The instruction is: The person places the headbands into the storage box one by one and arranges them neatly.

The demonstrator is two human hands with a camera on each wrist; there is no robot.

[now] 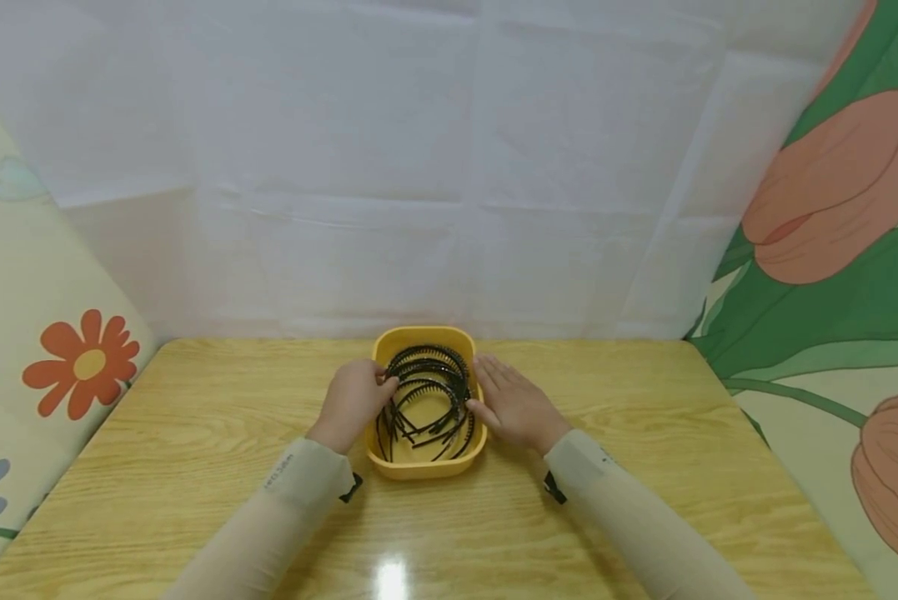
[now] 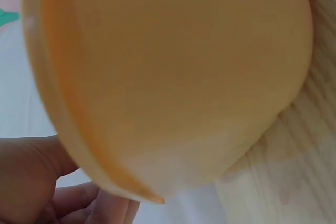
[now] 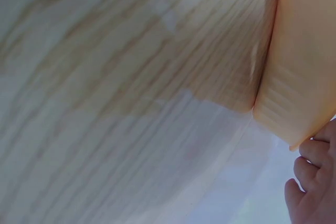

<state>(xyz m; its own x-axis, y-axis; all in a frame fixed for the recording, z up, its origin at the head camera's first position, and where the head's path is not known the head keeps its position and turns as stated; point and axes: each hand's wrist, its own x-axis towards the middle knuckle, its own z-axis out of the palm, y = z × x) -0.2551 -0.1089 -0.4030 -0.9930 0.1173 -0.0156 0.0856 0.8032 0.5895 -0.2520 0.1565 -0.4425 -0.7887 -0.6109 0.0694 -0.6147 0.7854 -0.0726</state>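
Observation:
A yellow plastic basket [image 1: 428, 472] stands on the table, holding several black toothed headbands [image 1: 428, 360] in a loose, overlapping pile. My left hand [image 1: 353, 398] reaches over the left rim, its fingers curled and its thumb bent at the left side of the headbands, where it pinches one. In the left wrist view the basket wall [image 2: 184, 77] fills most of the frame and hides the fingertips. My right hand [image 1: 519, 406] lies along the basket's right side, fingers extended and touching the rim, thumb toward the headbands. The right wrist view shows its fingers [image 3: 314, 153] at the basket's edge.
The wood-grain table [image 1: 231, 433] spreads around the basket. Behind it hangs a creased white sheet [image 1: 418, 167]. Flower-patterned panels flank the table, with a red flower [image 1: 88, 364] on the left and large pink tulips [image 1: 831, 192] on the right.

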